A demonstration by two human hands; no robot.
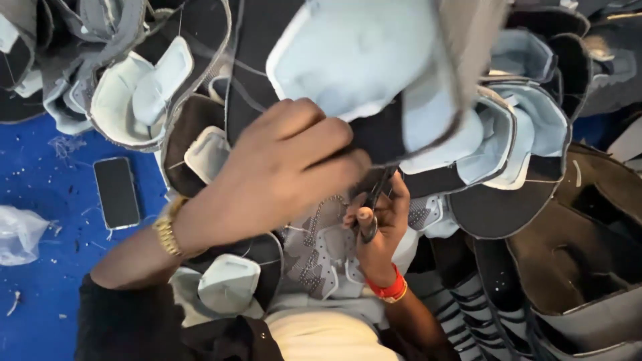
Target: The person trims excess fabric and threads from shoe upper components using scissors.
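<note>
- Blue floor (40,200) at the left carries one crumpled clear plastic bag (19,234) and one black phone (116,192), lying flat and well apart from our hands.
- We see many stitched shoe uppers, too heaped to count.
- Our left hand (281,167), gold watch (167,227) at the wrist, reaches forward and grips one black-and-pale-blue shoe upper (361,60) raised before us.
- Our right hand (378,227), red bangle (388,289) on the wrist, is closed on one pair of small scissors (374,200), blades up against that upper's edge.
</note>
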